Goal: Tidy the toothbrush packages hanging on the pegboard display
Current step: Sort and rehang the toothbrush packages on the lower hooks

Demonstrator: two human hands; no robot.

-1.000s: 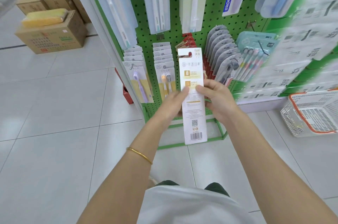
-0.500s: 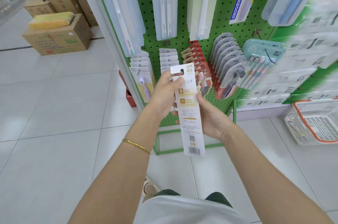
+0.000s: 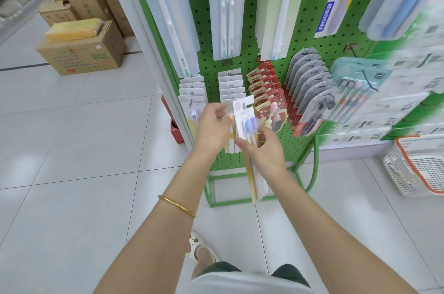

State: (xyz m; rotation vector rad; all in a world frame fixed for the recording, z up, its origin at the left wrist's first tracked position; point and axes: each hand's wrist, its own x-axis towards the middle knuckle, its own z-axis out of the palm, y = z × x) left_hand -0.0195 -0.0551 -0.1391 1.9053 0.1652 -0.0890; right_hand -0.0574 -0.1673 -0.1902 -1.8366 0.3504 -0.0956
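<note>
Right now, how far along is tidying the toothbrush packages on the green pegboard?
Done: the red-carded packs and grey blister packs hang in even rows. In hand: the right hand grips a white-carded twin-toothbrush package; the left hand is by its top, contact unclear. Left: hanging it on the green pegboard.

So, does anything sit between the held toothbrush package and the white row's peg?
Only the left hand: its curled fingers sit in front of the white row, right beside the toothbrush package that the right hand pinches. Nothing else visible blocks it.
</note>
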